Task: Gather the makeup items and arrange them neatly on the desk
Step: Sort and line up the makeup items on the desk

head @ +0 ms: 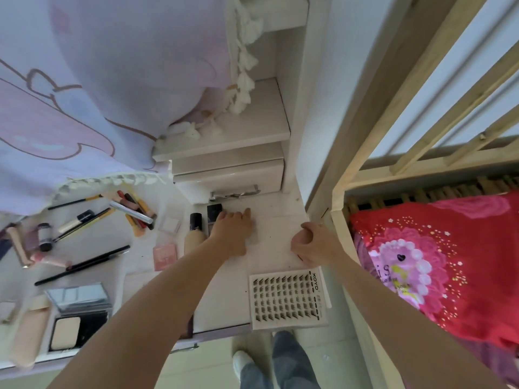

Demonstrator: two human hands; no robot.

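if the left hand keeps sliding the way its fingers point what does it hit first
Probably the white drawer unit at the back of the desk: the left hand lies flat, fingers aimed at its metal handle. The strip of desk between looks bare, though depth is uncertain.

Bare desk lies open at frame centre; a foundation bottle bounds it left, a lash tray below, a drawer unit above.
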